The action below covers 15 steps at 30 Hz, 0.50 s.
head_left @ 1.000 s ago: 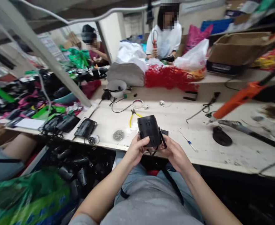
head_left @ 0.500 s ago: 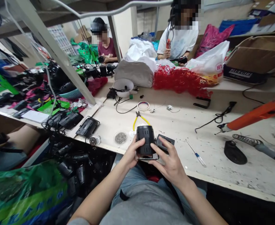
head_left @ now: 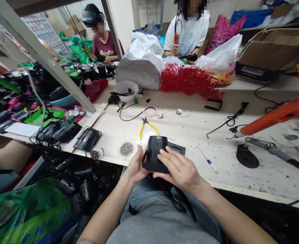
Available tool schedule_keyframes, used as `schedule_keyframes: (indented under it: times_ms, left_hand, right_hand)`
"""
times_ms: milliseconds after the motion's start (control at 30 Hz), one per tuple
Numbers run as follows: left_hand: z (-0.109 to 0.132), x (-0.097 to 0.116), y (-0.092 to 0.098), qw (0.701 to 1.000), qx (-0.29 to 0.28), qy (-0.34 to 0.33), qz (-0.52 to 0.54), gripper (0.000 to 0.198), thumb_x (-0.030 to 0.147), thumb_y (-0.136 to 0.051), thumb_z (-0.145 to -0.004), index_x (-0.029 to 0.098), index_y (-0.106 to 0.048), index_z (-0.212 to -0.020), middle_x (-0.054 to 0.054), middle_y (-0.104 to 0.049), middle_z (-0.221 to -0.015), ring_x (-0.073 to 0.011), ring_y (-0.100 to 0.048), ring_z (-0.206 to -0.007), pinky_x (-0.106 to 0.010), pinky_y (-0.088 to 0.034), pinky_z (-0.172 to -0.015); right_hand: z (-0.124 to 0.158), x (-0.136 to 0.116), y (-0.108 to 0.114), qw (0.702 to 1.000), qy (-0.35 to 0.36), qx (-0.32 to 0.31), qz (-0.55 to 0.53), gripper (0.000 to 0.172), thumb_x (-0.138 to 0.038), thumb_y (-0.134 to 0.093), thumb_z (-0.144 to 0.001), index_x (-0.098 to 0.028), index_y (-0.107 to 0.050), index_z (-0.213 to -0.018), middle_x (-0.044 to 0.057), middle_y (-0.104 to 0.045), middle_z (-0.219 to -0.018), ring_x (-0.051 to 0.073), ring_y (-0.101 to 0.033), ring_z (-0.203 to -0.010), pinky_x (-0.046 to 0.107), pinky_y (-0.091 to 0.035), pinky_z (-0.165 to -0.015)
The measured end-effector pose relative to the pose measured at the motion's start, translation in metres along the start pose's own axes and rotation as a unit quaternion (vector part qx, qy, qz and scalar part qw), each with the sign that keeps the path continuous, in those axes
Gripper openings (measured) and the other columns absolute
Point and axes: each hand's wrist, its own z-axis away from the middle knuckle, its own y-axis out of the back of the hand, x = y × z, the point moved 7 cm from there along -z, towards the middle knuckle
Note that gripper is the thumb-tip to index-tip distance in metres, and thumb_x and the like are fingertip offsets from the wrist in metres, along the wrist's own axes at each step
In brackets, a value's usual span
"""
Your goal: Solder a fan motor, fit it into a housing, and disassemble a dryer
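Note:
Between my two hands is a black plastic housing [head_left: 153,149] with slots in its upper face, held over the table's front edge. My left hand [head_left: 136,166] grips its left side, the thumb raised along it. On the right side, my right hand [head_left: 178,166] lies over the housing with its fingers pressed against the top and the thumb below. A flat black frame-like part [head_left: 178,148] lies on the table just behind my right hand. Yellow-handled cutting pliers [head_left: 145,121] rest beyond the housing. To the left stands a small dish of screws [head_left: 126,148].
A screwdriver [head_left: 208,160] lies to the right, near an orange power screwdriver [head_left: 276,115] and a soldering iron in its spring holder [head_left: 260,142]. Behind are a tape roll [head_left: 150,107] and a white bowl [head_left: 122,88]. Two people sit across the table. A slanted post [head_left: 60,67] stands left.
The housing has turned in my hands, and the wire bracket at its near side no longer shows. My right fingers have come down flatter onto it. The whole view has shifted slightly.

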Motion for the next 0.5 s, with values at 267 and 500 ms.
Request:
schedule_keyframes:
  times_ms: [267, 500]
  left_hand:
    - [0.01, 0.025, -0.006, 0.988, 0.027, -0.116, -0.1, 0.077, 0.036, -0.094, -0.058, 0.02, -0.064, -0.127, -0.011, -0.067, -0.13, -0.0322, -0.055, -0.131, -0.04, -0.045, -0.11]
    - [0.027, 0.012, -0.007, 0.996, 0.021, -0.055, -0.061, 0.074, 0.021, -0.08, -0.057, 0.014, -0.063, -0.128, -0.013, -0.07, -0.126, -0.037, -0.063, -0.12, -0.045, -0.05, -0.103]
  right_hand:
    - [-0.031, 0.044, -0.005, 0.982, -0.179, -0.009, -0.063, 0.045, -0.048, -0.05, -0.101, -0.024, -0.064, -0.136, 0.011, -0.064, -0.113, 0.022, -0.068, -0.097, 0.035, -0.061, -0.081]
    - [-0.033, 0.089, -0.051, 0.844, -0.363, -0.092, -0.385, 0.037, -0.048, -0.055, -0.092, -0.021, -0.081, -0.095, 0.006, -0.074, -0.096, 0.022, -0.064, -0.097, 0.037, -0.048, -0.094]
